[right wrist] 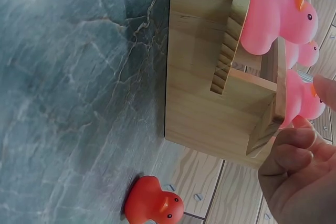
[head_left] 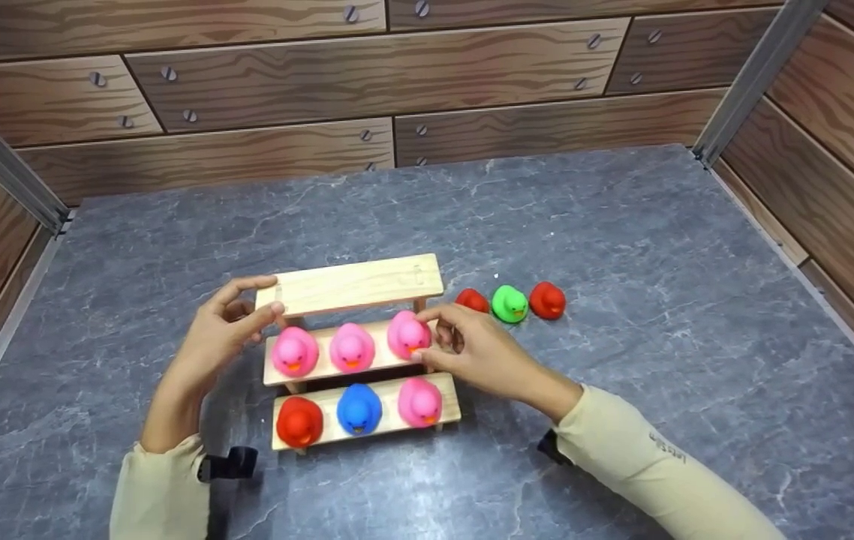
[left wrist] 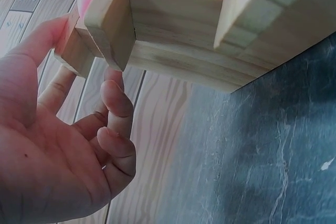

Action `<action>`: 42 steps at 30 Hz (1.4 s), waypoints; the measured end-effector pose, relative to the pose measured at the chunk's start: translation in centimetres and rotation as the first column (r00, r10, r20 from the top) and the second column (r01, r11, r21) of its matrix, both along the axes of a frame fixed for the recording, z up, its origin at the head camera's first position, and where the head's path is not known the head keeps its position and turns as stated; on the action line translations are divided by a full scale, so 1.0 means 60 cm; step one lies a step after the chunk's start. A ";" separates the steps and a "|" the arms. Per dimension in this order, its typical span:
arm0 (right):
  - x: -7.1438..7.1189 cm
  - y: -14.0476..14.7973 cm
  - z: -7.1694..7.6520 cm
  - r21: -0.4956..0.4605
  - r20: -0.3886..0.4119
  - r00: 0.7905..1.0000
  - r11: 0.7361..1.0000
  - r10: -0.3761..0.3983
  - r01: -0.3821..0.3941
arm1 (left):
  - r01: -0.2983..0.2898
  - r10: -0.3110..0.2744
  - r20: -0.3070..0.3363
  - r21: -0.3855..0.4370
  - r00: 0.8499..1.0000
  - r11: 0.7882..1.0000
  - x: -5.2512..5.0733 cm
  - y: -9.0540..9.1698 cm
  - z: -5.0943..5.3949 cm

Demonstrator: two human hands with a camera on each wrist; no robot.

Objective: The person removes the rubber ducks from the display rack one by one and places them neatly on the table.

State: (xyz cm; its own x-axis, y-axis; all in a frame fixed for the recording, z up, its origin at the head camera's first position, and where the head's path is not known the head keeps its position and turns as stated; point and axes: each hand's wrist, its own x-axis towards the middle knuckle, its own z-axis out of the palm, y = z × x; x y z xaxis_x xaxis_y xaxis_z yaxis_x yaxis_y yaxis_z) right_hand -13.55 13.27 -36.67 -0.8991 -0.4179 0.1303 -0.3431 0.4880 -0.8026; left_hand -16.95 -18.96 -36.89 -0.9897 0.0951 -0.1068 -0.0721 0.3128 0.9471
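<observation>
A three-tier wooden stand (head_left: 356, 286) bears rubber ducks on its middle and lowest tiers. My left hand (head_left: 205, 341) grips the left end of the bare top tier, thumb in front and forefinger behind. At the right end of the middle tier, my right hand (head_left: 488, 352) pinches a pink rubber duck (head_left: 406, 330) between thumb and fingers; the duck sits on or just over the board. Two more pink ducks, one in the middle (head_left: 352, 347) and one at left (head_left: 295, 351), share that tier. Below are a red duck (head_left: 299, 421), a blue duck (head_left: 359, 409) and a pink duck (head_left: 420, 402).
Right of the stand, a green duck (head_left: 509, 304) lies between two red ducks, one farther right (head_left: 548, 300) and one partly hidden by my right hand (head_left: 472, 300). The grey marbled tabletop (head_left: 660, 300) is bounded by wood-patterned walls (head_left: 367, 67) at the back and sides.
</observation>
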 end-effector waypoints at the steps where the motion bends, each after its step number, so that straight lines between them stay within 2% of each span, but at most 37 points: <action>1: 0.000 0.000 0.000 0.002 -0.001 1.000 1.000 0.000 0.000 | 0.000 0.000 -0.001 0.003 1.000 1.000 0.000 0.000 0.000; 10: 0.002 0.009 0.000 -0.016 -0.018 1.000 1.000 -0.003 0.003 | 0.004 -0.004 -0.006 0.013 1.000 1.000 -0.001 0.000 0.000; 19: 0.002 0.040 -0.001 -0.043 -0.027 0.998 0.998 -0.049 0.048 | 0.015 -0.015 -0.016 0.014 1.000 1.000 -0.001 0.001 0.000; 29: 0.005 0.076 -0.009 -0.020 -0.009 0.996 0.995 -0.094 0.094 | 0.010 -0.010 -0.013 0.025 1.000 1.000 0.000 0.001 -0.001; 36: 0.006 0.097 -0.014 -0.007 -0.033 0.991 0.991 -0.133 0.133 | 0.011 -0.011 -0.008 0.011 1.000 1.000 -0.001 0.001 -0.001; 42: 0.006 0.111 -0.021 0.015 -0.014 0.986 0.986 -0.168 0.168 | 0.004 -0.004 -0.007 0.008 1.000 1.000 0.000 0.001 -0.001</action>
